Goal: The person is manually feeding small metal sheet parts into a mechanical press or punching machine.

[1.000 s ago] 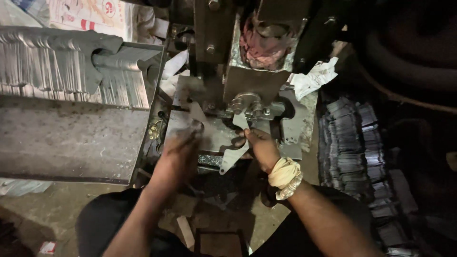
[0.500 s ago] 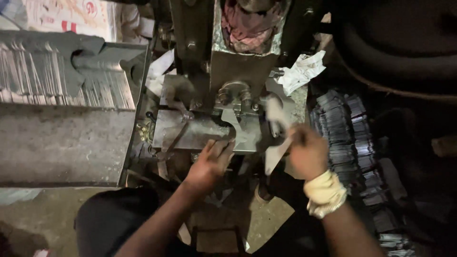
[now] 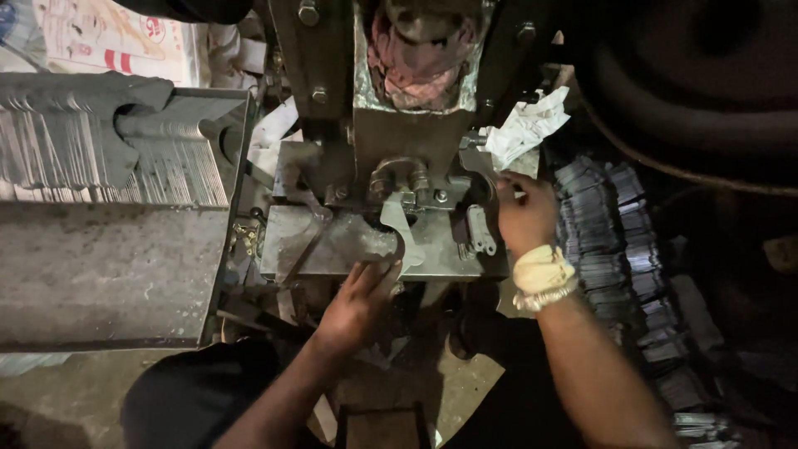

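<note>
My left hand (image 3: 359, 301) reaches to the front edge of the press bed (image 3: 332, 248). Its fingertips pinch the lower end of a flat, hook-shaped metal blank (image 3: 397, 226), which lies under the ram (image 3: 399, 125). My right hand (image 3: 524, 212), with a pale cloth band (image 3: 542, 274) around the wrist, is at the right side of the bed. It grips a flat stamped metal piece (image 3: 478, 160) that points up and left. Another small metal piece (image 3: 480, 230) lies on the bed just left of this hand.
Rows of flat metal blanks (image 3: 108, 158) stand on edge in a tray at the left, behind a grey steel shelf (image 3: 108, 274). Heaps of stamped pieces (image 3: 603, 237) lie at the right. A white rag (image 3: 528, 125) rests by the machine, and a large dark wheel (image 3: 706, 91) fills the upper right.
My right hand left the die and swung right and up with a metal piece. My left hand moved from the left of the bed to its front centre, onto the blank.
</note>
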